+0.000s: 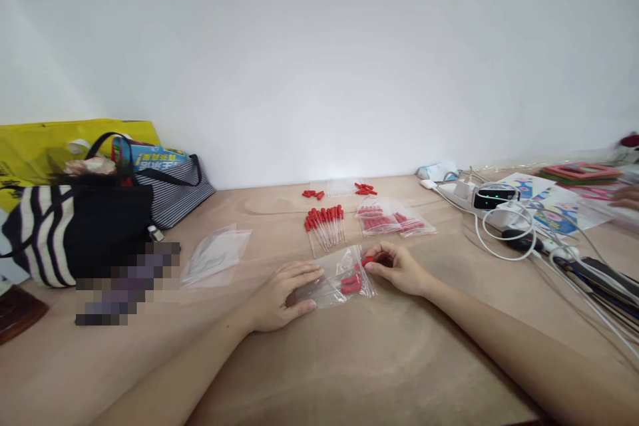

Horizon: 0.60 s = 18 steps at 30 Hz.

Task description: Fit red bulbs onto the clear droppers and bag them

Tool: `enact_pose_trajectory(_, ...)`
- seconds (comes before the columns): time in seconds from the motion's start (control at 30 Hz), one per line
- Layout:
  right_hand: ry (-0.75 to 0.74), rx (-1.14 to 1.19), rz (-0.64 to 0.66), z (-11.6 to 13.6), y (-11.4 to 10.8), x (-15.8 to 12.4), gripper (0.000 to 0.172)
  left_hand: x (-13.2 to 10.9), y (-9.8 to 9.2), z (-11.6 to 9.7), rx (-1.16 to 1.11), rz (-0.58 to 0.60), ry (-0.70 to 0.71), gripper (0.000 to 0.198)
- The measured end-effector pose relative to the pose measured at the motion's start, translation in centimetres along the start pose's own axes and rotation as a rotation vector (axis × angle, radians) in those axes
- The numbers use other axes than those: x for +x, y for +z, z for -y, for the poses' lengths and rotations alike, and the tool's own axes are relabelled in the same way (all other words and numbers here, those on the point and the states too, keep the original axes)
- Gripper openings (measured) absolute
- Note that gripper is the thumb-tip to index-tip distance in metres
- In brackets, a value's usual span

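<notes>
A clear zip bag [327,289] lies on the wooden table, its opening toward the right, with red-topped droppers [351,283] inside. My left hand [285,294] rests on the bag's left end, fingers apart. At the opening, my right hand [399,269] pinches a red dropper top [367,260] between thumb and fingers. Just beyond the bag, several red-topped droppers [325,223] are laid side by side. To their right are filled zip bags [394,218] with red tops inside. Farther back lie loose red tops [366,189] and clear tubes [339,188].
Flat plastic bags [217,256] lie at the left, near a black-and-white bag [107,233] and a striped bag [174,196]. A power strip [464,192] with white cables is at the right. Another person's hand [626,198] shows at the far right edge.
</notes>
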State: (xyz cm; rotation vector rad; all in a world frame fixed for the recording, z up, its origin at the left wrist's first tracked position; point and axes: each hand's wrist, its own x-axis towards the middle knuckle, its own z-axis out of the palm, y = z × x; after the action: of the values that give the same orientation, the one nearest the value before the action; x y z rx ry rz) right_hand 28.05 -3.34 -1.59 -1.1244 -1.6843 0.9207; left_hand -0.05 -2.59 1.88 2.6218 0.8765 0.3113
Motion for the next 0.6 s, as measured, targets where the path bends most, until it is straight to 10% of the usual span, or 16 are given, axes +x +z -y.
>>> enact_pose_trajectory(0.6, -0.282, -0.594, 0.118, 1.3, -0.7, 1.1, 0.018, 0.1, 0.0, 0.0, 0.007, 0.021, -0.006, 0.045)
